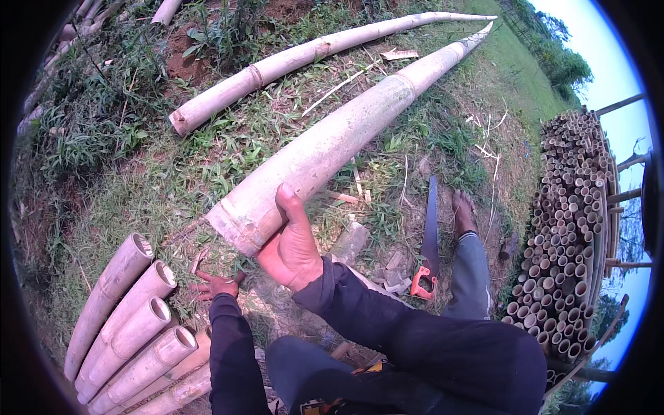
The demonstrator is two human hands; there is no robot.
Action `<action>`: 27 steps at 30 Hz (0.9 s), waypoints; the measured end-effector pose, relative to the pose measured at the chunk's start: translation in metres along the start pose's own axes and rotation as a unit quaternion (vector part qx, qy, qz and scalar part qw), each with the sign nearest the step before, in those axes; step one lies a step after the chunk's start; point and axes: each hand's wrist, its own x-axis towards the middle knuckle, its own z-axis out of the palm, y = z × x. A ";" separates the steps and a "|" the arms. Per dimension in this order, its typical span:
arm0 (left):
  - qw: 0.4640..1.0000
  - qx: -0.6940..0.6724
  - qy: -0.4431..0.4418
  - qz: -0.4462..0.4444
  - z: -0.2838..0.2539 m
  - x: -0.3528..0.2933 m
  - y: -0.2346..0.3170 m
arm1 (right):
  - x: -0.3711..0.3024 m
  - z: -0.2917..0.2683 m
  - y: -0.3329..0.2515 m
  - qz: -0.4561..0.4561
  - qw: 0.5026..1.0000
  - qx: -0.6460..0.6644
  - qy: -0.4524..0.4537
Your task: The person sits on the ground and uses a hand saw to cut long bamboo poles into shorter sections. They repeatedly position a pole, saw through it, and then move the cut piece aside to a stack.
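Observation:
My right hand (297, 252) grips the near end of a thick, pale bamboo pole (332, 142), thumb over the top and the other fingers hidden underneath. The pole runs away to the far right, its near end raised off the ground. Lower and to the left, my left hand (218, 285) is down by the ground with its fingers spread. Beside it are a small brown piece (198, 261) and a dark object (240, 276), whose kind I cannot make out. A handsaw (429, 235) with an orange handle lies right of my right hand, near my bare foot (464, 213).
Cut bamboo lengths (131, 332) lie side by side at the lower left. Another long bamboo pole (290, 62) rests on the grass beyond. A large bamboo stack (564, 235) stands at the right within a pole frame. Offcuts (394, 273) lie near the saw.

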 end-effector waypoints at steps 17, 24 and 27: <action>0.835 -0.021 0.124 0.536 0.020 -0.079 -0.156 | -0.226 -0.219 -0.062 -0.027 0.990 -0.115 0.080; 0.809 -0.180 -0.038 0.558 -0.008 -0.246 -0.205 | -0.268 -0.219 -0.034 -0.037 0.993 -0.113 0.000; 0.730 -0.334 -0.244 0.544 -0.014 -0.317 -0.174 | -0.298 -0.216 -0.025 -0.030 0.996 -0.083 -0.027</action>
